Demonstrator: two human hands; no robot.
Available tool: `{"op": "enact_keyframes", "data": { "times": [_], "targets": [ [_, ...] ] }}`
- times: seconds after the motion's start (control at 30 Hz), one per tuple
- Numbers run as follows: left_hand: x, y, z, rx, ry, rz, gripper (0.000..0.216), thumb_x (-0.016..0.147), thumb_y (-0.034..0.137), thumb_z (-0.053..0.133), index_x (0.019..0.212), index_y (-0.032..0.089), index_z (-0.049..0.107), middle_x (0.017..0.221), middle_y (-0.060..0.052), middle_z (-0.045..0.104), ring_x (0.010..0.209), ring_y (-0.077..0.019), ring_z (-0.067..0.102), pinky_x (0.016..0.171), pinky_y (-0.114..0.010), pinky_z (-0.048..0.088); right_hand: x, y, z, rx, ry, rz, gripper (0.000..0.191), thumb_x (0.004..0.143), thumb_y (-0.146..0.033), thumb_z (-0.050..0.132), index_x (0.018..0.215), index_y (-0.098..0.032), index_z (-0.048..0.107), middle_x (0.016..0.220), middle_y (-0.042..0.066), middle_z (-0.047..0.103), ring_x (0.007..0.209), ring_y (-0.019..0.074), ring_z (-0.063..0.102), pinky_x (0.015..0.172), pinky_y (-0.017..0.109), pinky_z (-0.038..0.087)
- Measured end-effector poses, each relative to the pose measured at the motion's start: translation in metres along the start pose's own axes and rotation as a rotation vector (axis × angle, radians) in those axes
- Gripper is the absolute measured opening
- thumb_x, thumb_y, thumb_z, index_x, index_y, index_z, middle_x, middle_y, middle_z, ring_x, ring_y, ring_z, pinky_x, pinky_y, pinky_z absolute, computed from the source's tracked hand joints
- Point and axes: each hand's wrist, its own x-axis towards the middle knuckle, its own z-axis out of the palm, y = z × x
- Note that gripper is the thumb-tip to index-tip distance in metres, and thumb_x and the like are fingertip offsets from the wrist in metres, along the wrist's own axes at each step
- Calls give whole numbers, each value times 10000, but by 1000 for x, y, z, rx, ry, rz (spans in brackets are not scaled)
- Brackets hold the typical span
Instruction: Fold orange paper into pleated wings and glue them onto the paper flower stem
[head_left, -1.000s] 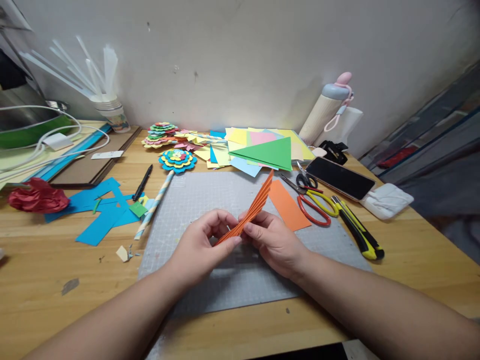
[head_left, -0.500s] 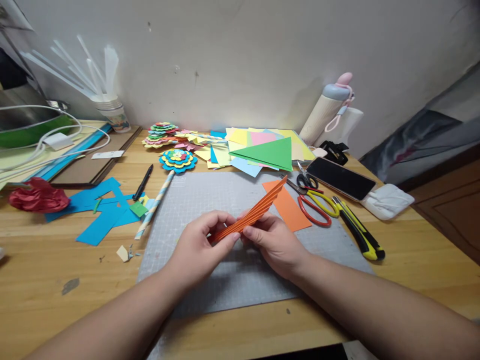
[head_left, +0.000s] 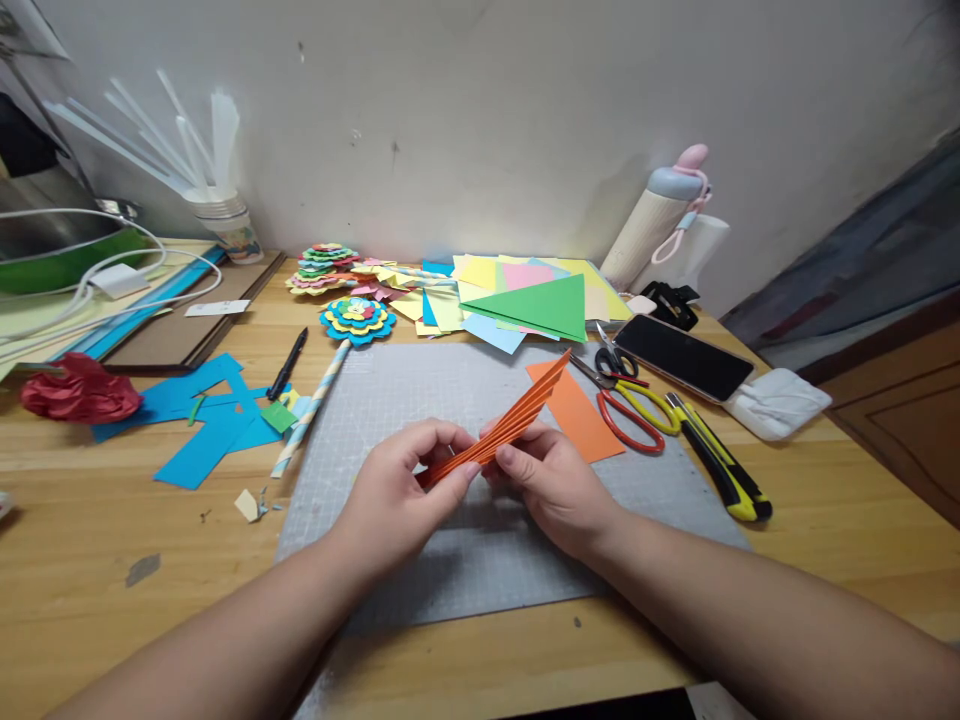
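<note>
Between my two hands is a pleated orange paper (head_left: pixel 525 412), held above the grey cutting mat (head_left: pixel 427 385) and slanting up to the right. My left hand (head_left: pixel 405 485) is closed around its lower left end, thumb along the front edge. My right hand (head_left: pixel 555 485) pinches it near the middle, with the thumb in front and the fingers hidden behind. The paper's upper right end spreads slightly, its folds showing as narrow ridges. A flat orange paper piece (head_left: pixel 589 420) lies on the mat just beyond my right hand.
Right of the mat are red-handled scissors (head_left: pixel 630 425), a utility knife (head_left: pixel 720 460) and a phone (head_left: pixel 682 357). Blue paper scraps (head_left: pixel 202 450), a pen (head_left: pixel 288 365) and a striped paper stick (head_left: pixel 311 410) lie left. Behind are a layered paper flower (head_left: pixel 357 320) and green paper (head_left: pixel 540 308).
My right thumb has shifted slightly to the right and up along the pleated paper. My left hand keeps the same grip, and the things on the table stay put.
</note>
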Motion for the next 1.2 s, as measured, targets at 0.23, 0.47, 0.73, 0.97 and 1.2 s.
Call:
{"op": "enact_keyframes", "data": {
  "times": [0.23, 0.47, 0.73, 0.97, 1.2],
  "targets": [
    [-3, -3, 1, 39, -14, 57, 144, 798, 277, 604, 913, 201, 562, 809, -6, 580, 702, -128, 534, 609, -240, 457, 0, -1, -1, -1, 1, -35, 99, 791, -340, 674, 850, -260, 673, 801, -6, 596, 747, 130, 524, 696, 270, 426],
    [-2, -3, 1, 95, -14, 105, 79, 816, 227, 560, 883, 194, 587, 785, -4, 600, 678, -119, 541, 579, -232, 448, 0, 1, -1, -16, -9, -74, 105, 796, -327, 669, 843, -234, 660, 790, -2, 598, 728, 123, 533, 646, 250, 422],
    [-3, -1, 2, 131, 6, 146, 40, 810, 193, 549, 822, 188, 587, 720, 9, 578, 636, -108, 525, 527, -212, 417, -1, -6, 3, -46, -45, -82, 113, 791, -331, 671, 812, -220, 666, 768, -5, 588, 696, 115, 520, 665, 257, 420],
    [-3, -2, 3, 88, 10, 136, 42, 802, 198, 556, 842, 190, 547, 750, 6, 550, 657, -111, 521, 542, -223, 437, -1, -5, 4, -47, -61, -102, 120, 811, -332, 652, 811, -213, 645, 753, -11, 568, 701, 111, 515, 675, 251, 415],
    [-4, -2, 1, 174, -3, 243, 88, 798, 170, 564, 878, 185, 531, 798, -5, 542, 675, -110, 499, 561, -233, 431, -2, -2, 3, -51, -30, -105, 134, 817, -352, 643, 859, -226, 628, 770, -7, 591, 723, 121, 541, 689, 265, 447]
  ]
}}
